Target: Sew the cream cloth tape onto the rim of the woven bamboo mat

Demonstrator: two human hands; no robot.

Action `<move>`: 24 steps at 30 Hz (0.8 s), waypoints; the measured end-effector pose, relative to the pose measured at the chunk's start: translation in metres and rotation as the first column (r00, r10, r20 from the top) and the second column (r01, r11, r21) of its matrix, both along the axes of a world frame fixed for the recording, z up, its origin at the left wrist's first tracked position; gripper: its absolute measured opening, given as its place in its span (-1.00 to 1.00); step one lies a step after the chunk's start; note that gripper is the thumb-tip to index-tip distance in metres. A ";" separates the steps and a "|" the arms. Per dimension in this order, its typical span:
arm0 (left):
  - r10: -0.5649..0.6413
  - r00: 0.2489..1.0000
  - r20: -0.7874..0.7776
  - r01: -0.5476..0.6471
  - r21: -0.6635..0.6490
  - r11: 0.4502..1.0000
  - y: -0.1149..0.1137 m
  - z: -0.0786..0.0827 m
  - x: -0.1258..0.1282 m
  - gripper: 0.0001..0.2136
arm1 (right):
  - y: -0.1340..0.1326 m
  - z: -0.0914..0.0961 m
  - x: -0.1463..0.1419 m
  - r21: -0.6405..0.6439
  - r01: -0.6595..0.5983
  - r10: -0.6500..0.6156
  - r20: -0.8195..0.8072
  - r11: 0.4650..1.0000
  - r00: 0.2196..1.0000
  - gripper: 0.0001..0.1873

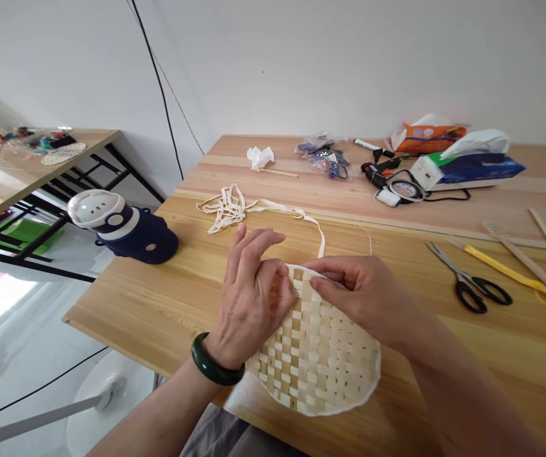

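Note:
A round woven bamboo mat point(315, 349) lies on the wooden table point(125, 304), its checkered strips edged with a pale rim. My left hand point(248, 292) grips the mat's upper left edge, with a dark green bangle point(216, 360) on its wrist. At the top edge, my right hand point(353, 295) pinches the rim between thumb and fingers. A cream binding strip point(227, 209) lies in a loose tangle beyond the hands. One length of it point(321, 238) runs down towards the mat, and its end is hidden behind my fingers.
Black-handled scissors point(470, 285), a yellow strip point(505, 270) and long bamboo slats point(529, 263) lie to the right. A navy and white device point(123, 228) stands at the left. A glue gun point(377, 171), tissue box point(477, 168) and plastic bag point(323, 155) lie on the far board.

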State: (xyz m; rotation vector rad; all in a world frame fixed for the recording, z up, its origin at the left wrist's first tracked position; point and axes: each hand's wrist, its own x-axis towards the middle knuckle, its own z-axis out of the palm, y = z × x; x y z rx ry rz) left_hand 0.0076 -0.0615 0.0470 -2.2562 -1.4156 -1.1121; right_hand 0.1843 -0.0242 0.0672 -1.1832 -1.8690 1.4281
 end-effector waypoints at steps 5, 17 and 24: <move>-0.059 0.998 0.020 0.060 -0.011 0.998 -0.001 -0.005 -0.004 -0.79 | 0.007 -0.006 0.003 -0.102 -0.055 0.054 -0.010 0.993 0.998 -0.70; -0.037 0.998 0.055 0.041 -0.076 0.996 -0.003 -0.012 -0.009 -0.82 | 0.008 -0.009 0.004 -0.168 -0.112 0.113 -0.002 0.979 0.994 -0.70; -0.091 0.993 0.072 0.098 -0.105 0.990 -0.006 -0.013 -0.011 -0.82 | 0.009 -0.008 0.003 -0.210 -0.149 0.148 -0.024 0.966 0.989 -0.71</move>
